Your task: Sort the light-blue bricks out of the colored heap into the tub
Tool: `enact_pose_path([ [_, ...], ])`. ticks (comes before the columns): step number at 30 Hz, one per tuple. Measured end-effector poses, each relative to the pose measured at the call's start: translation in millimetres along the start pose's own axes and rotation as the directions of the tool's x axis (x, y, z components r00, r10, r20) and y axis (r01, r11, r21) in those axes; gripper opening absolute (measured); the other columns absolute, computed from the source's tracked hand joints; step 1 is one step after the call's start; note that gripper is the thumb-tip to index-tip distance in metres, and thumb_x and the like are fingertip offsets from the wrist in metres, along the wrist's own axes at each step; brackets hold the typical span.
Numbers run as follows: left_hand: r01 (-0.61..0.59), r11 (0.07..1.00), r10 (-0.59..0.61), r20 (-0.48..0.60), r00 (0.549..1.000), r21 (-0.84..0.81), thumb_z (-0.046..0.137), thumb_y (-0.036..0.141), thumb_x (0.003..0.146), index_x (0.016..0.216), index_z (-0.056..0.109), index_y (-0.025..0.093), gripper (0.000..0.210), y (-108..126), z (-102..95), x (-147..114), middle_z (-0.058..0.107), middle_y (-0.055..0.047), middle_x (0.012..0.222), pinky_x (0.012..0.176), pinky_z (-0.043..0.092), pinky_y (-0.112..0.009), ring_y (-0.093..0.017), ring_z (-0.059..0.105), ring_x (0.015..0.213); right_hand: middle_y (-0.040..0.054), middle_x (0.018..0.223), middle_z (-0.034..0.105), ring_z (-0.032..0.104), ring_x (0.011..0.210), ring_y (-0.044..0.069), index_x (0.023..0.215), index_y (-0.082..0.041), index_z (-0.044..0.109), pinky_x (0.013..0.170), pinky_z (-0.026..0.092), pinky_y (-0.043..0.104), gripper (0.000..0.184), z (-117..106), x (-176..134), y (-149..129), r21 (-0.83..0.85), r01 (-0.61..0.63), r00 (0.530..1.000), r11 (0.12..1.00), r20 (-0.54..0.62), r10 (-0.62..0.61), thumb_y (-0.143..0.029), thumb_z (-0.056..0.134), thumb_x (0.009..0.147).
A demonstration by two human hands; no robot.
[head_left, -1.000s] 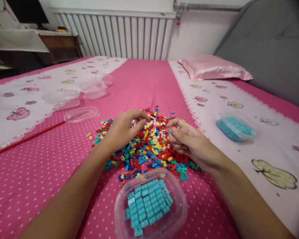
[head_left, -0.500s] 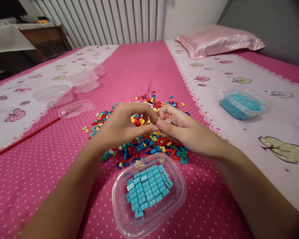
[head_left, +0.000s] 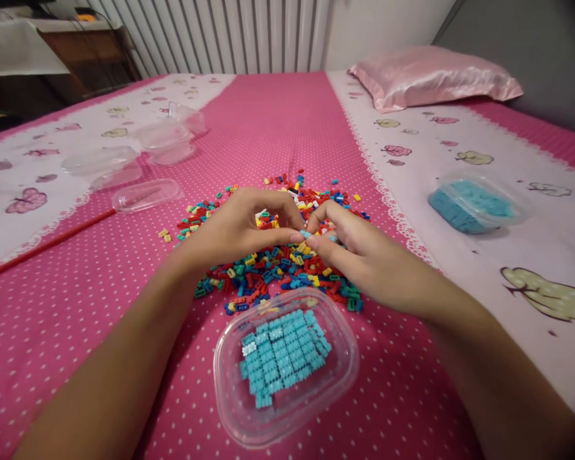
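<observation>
My left hand (head_left: 249,223) and my right hand (head_left: 359,249) meet above a heap of small coloured building blocks (head_left: 268,275). Between their fingertips is a light-blue block (head_left: 305,234), pinched from both sides and partly covered by the fingers. A second bit of light blue shows within my right fingers, mostly hidden. Just below the hands sits a clear plastic container (head_left: 223,383) on the bedspread. Inside it lies a flat panel of joined light-blue blocks (head_left: 282,358), with a whitish piece at its left edge.
On the right stands a clear tub of blue material (head_left: 474,204). Several clear containers (head_left: 100,163) and a clear lid (head_left: 148,195) lie at left, beside a red stick (head_left: 52,243). A pink pillow (head_left: 431,76) rests at the back right of the pink dotted bedspread (head_left: 278,121).
My fingertips have shifted slightly, and the light-blue block between them now shows more clearly. The view has moved a little; the container and heap look otherwise the same.
</observation>
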State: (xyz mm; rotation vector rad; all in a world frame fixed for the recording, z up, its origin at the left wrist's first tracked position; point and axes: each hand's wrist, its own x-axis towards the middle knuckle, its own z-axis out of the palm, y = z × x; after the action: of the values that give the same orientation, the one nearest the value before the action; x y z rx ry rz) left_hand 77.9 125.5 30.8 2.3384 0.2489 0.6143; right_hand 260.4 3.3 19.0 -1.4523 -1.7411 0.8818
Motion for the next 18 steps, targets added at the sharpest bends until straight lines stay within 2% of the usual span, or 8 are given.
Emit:
enact_pose_path([
  [3,0.048,0.999,-0.048,0.047,0.998,0.004,0.078,0.031,0.081,0.082,0.072,0.017,0.015,1,-2.3,-1,0.074,-0.001,0.078,0.07,0.05,-0.02,-0.01,0.066,0.074,-0.0051,0.078,0.05,0.044,0.068,0.011,0.099,-0.022,0.05,0.064,0.035,0.027,0.013,-6,-2,-2,-0.062,-0.016,0.998,0.998,0.052,0.019,-0.034,0.047,0.101],
  [8,0.149,0.988,-0.156,0.306,0.939,0.045,0.072,0.028,0.083,0.092,0.077,0.021,0.013,-3,-14.4,-3,0.078,-0.002,0.086,0.072,0.052,-0.022,-0.013,0.071,0.079,-0.0045,0.079,0.055,0.051,0.07,0.01,0.097,-0.023,0.05,0.062,0.038,0.025,0.019,-23,-12,-6,-0.19,0.016,0.983,0.982,0.184,0.02,-0.041,0.047,0.102],
  [11,0.157,0.984,-0.176,0.305,0.936,0.087,0.068,0.03,0.084,0.088,0.078,0.02,0.015,-7,-18.0,-5,0.077,-0.002,0.081,0.068,0.05,-0.021,-0.013,0.07,0.074,-0.0045,0.08,0.058,0.053,0.07,0.01,0.096,-0.024,0.052,0.063,0.041,0.023,0.023,-33,-23,-15,-0.273,0.07,0.931,0.96,0.364,0.036,-0.046,0.047,0.102],
  [13,0.144,0.988,-0.156,0.347,0.925,0.059,0.067,0.033,0.085,0.083,0.078,0.02,0.017,-5,-15.9,-6,0.076,-0.001,0.076,0.064,0.048,-0.021,-0.013,0.068,0.07,-0.0044,0.079,0.06,0.053,0.066,0.01,0.094,-0.024,0.052,0.061,0.041,0.023,0.023,-35,-32,-25,-0.361,0.103,0.901,0.927,0.429,0.067,-0.044,0.047,0.102],
  [15,0.144,0.989,-0.139,0.431,0.892,0.021,0.064,0.034,0.086,0.077,0.078,0.021,0.021,2,-11.5,-7,0.074,0.0,0.07,0.06,0.044,-0.021,-0.012,0.065,0.065,-0.0038,0.077,0.061,0.054,0.062,0.011,0.093,-0.024,0.051,0.058,0.04,0.025,0.021,-31,-41,-34,-0.503,0.116,0.92,0.856,0.379,0.098,-0.041,0.046,0.102],
  [18,0.236,0.971,-0.218,0.531,0.819,0.036,0.065,0.032,0.085,0.065,0.075,0.02,0.025,16,-5.3,-8,0.071,-0.001,0.062,0.06,0.04,-0.023,-0.012,0.059,0.059,-0.0029,0.071,0.064,0.058,0.058,0.016,0.096,-0.024,0.051,0.054,0.033,0.028,0.011,-12,-48,-45,-0.765,0.105,0.956,0.636,0.254,0.148,-0.034,0.047,0.1],
])
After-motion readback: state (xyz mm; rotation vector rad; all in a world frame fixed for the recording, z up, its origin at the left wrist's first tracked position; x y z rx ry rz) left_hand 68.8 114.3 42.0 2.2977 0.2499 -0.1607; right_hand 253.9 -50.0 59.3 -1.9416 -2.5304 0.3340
